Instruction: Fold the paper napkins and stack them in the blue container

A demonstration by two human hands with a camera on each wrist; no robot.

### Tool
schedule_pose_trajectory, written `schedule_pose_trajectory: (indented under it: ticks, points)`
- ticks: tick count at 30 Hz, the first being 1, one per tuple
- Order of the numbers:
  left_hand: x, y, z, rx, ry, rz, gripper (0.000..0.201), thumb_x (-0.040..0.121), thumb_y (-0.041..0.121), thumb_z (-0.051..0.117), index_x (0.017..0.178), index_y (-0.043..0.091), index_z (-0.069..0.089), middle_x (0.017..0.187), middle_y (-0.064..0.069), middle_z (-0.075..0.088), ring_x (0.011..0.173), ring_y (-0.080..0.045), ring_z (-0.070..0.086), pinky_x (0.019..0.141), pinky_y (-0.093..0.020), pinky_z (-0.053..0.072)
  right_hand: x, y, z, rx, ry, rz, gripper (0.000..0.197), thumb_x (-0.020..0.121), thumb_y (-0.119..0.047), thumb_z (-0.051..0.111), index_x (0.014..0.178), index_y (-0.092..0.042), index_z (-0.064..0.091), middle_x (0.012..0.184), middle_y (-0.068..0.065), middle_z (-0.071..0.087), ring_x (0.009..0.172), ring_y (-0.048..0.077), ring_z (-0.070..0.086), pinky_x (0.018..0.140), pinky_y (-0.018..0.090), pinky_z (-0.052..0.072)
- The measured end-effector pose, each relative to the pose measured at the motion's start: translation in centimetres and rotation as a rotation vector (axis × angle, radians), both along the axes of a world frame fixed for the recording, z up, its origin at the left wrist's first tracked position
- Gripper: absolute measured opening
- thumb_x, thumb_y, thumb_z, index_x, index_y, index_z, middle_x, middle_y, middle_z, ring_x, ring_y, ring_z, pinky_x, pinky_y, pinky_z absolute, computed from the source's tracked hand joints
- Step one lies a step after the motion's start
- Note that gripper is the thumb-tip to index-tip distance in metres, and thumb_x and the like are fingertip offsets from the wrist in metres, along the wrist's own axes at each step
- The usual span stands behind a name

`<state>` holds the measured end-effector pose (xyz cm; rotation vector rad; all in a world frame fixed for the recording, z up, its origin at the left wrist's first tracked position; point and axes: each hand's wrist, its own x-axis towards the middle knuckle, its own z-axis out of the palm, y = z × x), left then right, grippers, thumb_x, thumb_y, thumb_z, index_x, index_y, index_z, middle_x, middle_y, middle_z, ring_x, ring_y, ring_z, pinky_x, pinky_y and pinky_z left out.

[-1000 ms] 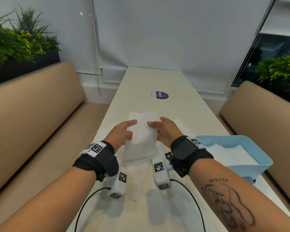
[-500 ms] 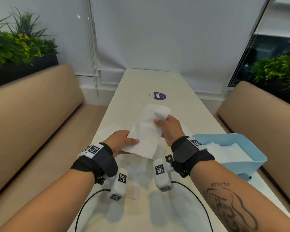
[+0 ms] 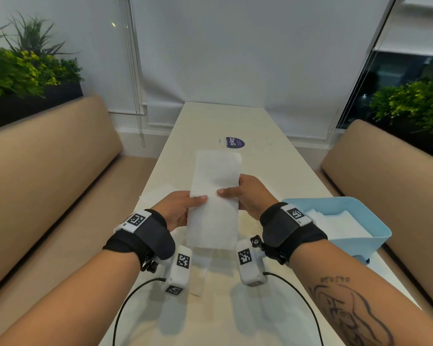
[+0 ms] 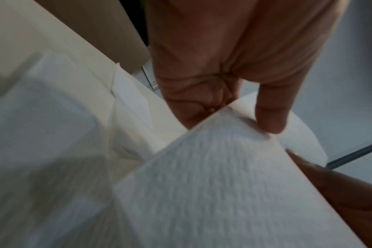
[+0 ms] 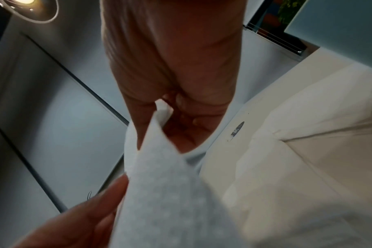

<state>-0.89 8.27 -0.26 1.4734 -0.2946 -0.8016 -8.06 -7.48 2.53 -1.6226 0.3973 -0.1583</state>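
A long white paper napkin (image 3: 215, 196) is held up above the cream table (image 3: 273, 171), stretched lengthwise away from me. My left hand (image 3: 183, 208) pinches its left edge, thumb on top. My right hand (image 3: 245, 193) pinches its right edge, thumb on top. In the left wrist view the napkin (image 4: 223, 176) runs under my thumb. In the right wrist view the napkin (image 5: 166, 184) passes between thumb and fingers. The blue container (image 3: 370, 236) sits at the table's right edge with folded white napkins (image 3: 335, 226) inside.
More white napkins (image 3: 200, 270) lie flat on the table under my hands. A round purple sticker (image 3: 235, 142) is farther along the table. Tan benches (image 3: 48, 171) flank both sides. Cables (image 3: 135, 295) trail from the wrist cameras.
The napkin went from a short folded piece to a long strip stretched away from me. My right hand swung up and forward with one end, then came back level with the left.
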Motion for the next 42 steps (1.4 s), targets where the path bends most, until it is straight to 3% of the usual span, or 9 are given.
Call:
schedule_pose_trajectory:
  ticks: [7, 13, 18, 21, 26, 34, 37, 40, 42]
  points:
    - [0.4, -0.4, 0.1, 0.052, -0.138, 0.107, 0.012, 0.093, 0.012, 0.055, 0.092, 0.004, 0.062, 0.102, -0.018, 0.066, 0.090, -0.031, 0.062, 0.085, -0.041, 0.050, -0.5, 0.2, -0.2, -0.060, 0.098, 0.119, 0.031, 0.076, 0.002, 0.070, 0.104, -0.009, 0.064, 0.104, 0.008, 0.070, 0.091, 0.025, 0.067, 0.077, 0.040, 0.058]
    - [0.5, 0.0, -0.3, -0.004, -0.137, 0.097, 0.020, 0.091, -0.006, 0.051, 0.094, 0.012, 0.059, 0.088, -0.008, 0.066, 0.074, -0.018, 0.064, 0.058, -0.022, 0.056, -0.6, -0.7, -0.5, -0.083, 0.091, 0.023, 0.033, 0.079, 0.012, 0.062, 0.111, 0.006, 0.063, 0.114, 0.022, 0.065, 0.093, 0.029, 0.063, 0.085, 0.039, 0.054]
    - [0.7, 0.4, -0.1, -0.066, -0.127, 0.120, 0.025, 0.088, -0.013, 0.048, 0.089, 0.008, 0.061, 0.087, -0.006, 0.066, 0.065, -0.010, 0.067, 0.057, -0.018, 0.056, -0.7, -0.9, -0.4, -0.084, 0.046, 0.018, 0.017, 0.086, 0.011, 0.054, 0.092, 0.002, 0.067, 0.096, 0.016, 0.067, 0.078, 0.026, 0.061, 0.071, 0.033, 0.055]
    - [0.8, 0.6, 0.1, -0.067, -0.133, 0.137, 0.026, 0.087, -0.015, 0.049, 0.081, 0.007, 0.063, 0.070, 0.003, 0.071, 0.059, -0.007, 0.067, 0.054, -0.014, 0.053, -0.6, -1.0, -0.4, -0.107, 0.061, 0.040, 0.035, 0.087, 0.014, 0.043, 0.075, -0.009, 0.067, 0.084, 0.007, 0.067, 0.068, 0.018, 0.060, 0.060, 0.026, 0.055]
    - [1.1, 0.6, 0.2, -0.055, -0.135, 0.151, 0.027, 0.088, -0.013, 0.048, 0.080, 0.006, 0.065, 0.066, 0.005, 0.072, 0.059, -0.007, 0.069, 0.056, -0.015, 0.054, -0.3, -1.0, -0.4, -0.014, 0.066, 0.031, 0.042, 0.088, 0.014, 0.033, 0.077, -0.010, 0.066, 0.090, 0.009, 0.066, 0.079, 0.024, 0.062, 0.069, 0.031, 0.054]
    - [0.6, 0.4, 0.6, -0.025, -0.210, 0.161, 0.030, 0.088, -0.013, 0.046, 0.077, 0.006, 0.066, 0.083, -0.005, 0.067, 0.060, -0.008, 0.067, 0.055, -0.015, 0.054, -0.2, -0.7, -0.2, 0.167, 0.083, -0.035, 0.032, 0.086, 0.005, 0.036, 0.074, -0.007, 0.064, 0.095, 0.013, 0.061, 0.086, 0.029, 0.055, 0.068, 0.033, 0.050]
    - [0.4, 0.3, 0.9, 0.013, -0.262, 0.164, 0.034, 0.088, -0.014, 0.043, 0.076, 0.007, 0.066, 0.084, -0.005, 0.067, 0.066, -0.012, 0.065, 0.059, -0.016, 0.056, -0.3, -0.7, -0.2, 0.205, 0.100, -0.026, 0.023, 0.087, -0.011, 0.044, 0.079, -0.005, 0.064, 0.091, 0.011, 0.061, 0.078, 0.027, 0.057, 0.066, 0.032, 0.050]
    - [0.3, 0.2, 1.3, 0.034, -0.288, 0.179, 0.036, 0.086, -0.013, 0.038, 0.077, 0.007, 0.068, 0.085, -0.006, 0.067, 0.071, -0.019, 0.063, 0.063, -0.022, 0.056, -0.2, -0.6, -0.1, 0.141, 0.115, -0.018, 0.022, 0.091, -0.024, 0.054, 0.090, -0.004, 0.063, 0.087, 0.005, 0.061, 0.076, 0.023, 0.058, 0.068, 0.032, 0.049]
    - [0.1, 0.1, 1.6, 0.004, -0.270, 0.201, 0.027, 0.084, -0.008, 0.044, 0.079, 0.004, 0.067, 0.084, -0.008, 0.066, 0.069, -0.021, 0.061, 0.062, -0.024, 0.054, 0.0, -0.5, -0.2, -0.001, 0.112, -0.031, 0.008, 0.087, -0.014, 0.063, 0.092, -0.010, 0.059, 0.093, 0.005, 0.059, 0.079, 0.022, 0.060, 0.068, 0.032, 0.050]
